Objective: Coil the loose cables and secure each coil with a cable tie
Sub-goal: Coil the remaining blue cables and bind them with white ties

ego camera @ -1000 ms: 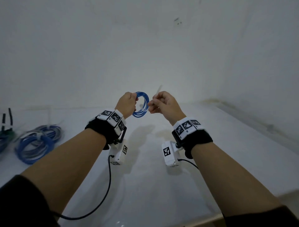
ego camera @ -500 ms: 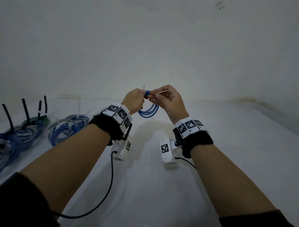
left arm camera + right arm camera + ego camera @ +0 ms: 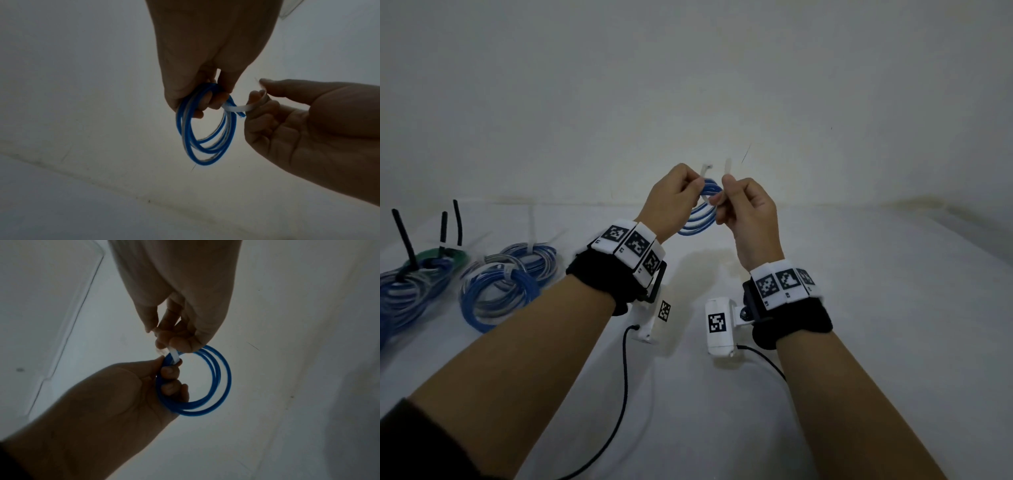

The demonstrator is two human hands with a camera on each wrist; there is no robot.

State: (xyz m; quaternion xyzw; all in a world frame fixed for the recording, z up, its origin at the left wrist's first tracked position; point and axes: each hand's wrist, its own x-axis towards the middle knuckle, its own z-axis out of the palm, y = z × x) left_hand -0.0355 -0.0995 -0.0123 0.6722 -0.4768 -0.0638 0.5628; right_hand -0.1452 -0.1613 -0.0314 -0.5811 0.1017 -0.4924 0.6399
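Head view looks down from behind both arms; wrist views look up closely, sharing the blue coil (image 3: pixel 702 212).

Both arms raised forward, left hand (image 3: pixel 674 198) and right hand (image 3: pixel 748 209) pinching, fingers curled.

Blue coil (image 3: pixel 207 128), white cable tie (image 3: pixel 236 108)
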